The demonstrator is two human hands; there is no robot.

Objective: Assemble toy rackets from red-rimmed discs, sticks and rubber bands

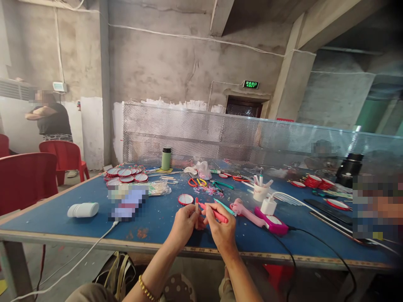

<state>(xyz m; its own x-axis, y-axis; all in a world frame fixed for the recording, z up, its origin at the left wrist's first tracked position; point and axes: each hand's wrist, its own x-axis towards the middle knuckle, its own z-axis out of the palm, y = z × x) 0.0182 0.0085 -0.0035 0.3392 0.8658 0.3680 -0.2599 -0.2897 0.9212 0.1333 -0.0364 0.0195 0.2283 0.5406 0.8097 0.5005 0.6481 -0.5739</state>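
Note:
My left hand [184,222] pinches a small flat wooden stick [197,206] with a red upper end, held upright over the near table edge. In my right hand [223,226] is a pinkish-red pen [220,216], gripped as for writing, its tip pointing left close to the stick. Whether the tip touches the stick I cannot tell. Just beyond my left hand lies a round white disc with a red rim [185,199]. A teal pen-like stick [224,206] lies behind my right hand, partly hidden by it.
Left on the blue table [94,233] are a white bottle [83,210], a charging phone [129,203] and piled red-rimmed discs [127,173]. Pliers [197,182] lie ahead. To the right are a cup of sticks [261,192], a magenta power strip [274,222] and trailing cables.

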